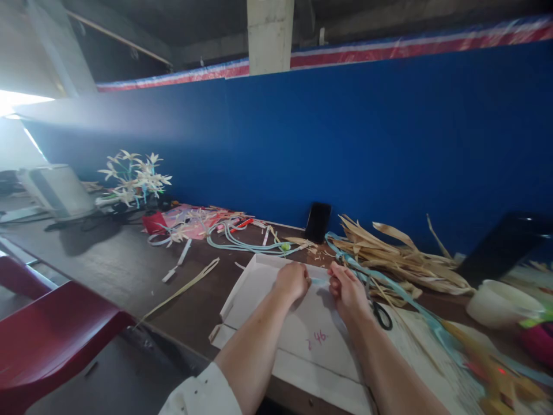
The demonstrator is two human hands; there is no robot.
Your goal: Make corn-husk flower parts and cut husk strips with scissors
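Both hands are over a white cardboard sheet [259, 300] with folded edges and pink writing on it. My left hand [294, 282] is closed, fingers curled in, with a short light blue strip [318, 282] showing at its fingertips. Just to the right, my right hand [345, 288] is closed in a pinch. What lies in that pinch is too small to make out. A gap separates the two hands. Beside the right wrist rest black-handled scissors [382, 317], partly hidden.
Dried husks [384, 253] and a light blue ribbon [389, 282] lie to the right, near a white bowl [503, 302]. A black phone [318, 222] leans on the blue partition [367, 144]. Coiled cords [228, 245], scraps, a flower arrangement [138, 178] and a red chair [64, 340] are left.
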